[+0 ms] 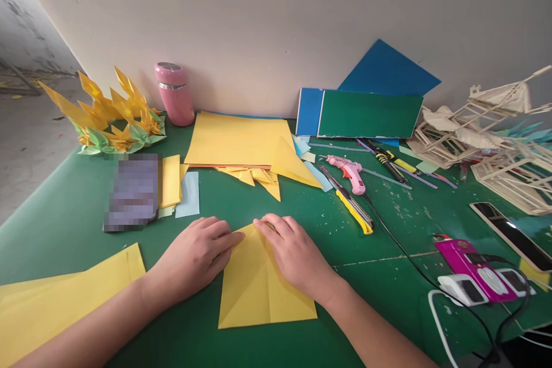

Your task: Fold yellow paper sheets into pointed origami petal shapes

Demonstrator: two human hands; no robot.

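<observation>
A yellow sheet of paper [254,293], partly folded to a point at its top, lies on the green table [388,230] in front of me. My left hand [194,256] rests on its upper left edge, fingers stretched and pressing down toward the tip. My right hand [293,250] lies flat on the upper right of the paper, fingertips at the tip. Both hands press the fold; neither lifts the sheet.
A stack of yellow sheets [237,141] and folded yellow pieces [259,175] lie behind. More yellow paper [64,299] sits at the near left. A pink glue gun [349,172], yellow utility knife [351,204], pink bottle [175,95], paper flowers [116,118], stick models [487,138] and a power strip [474,276] surround.
</observation>
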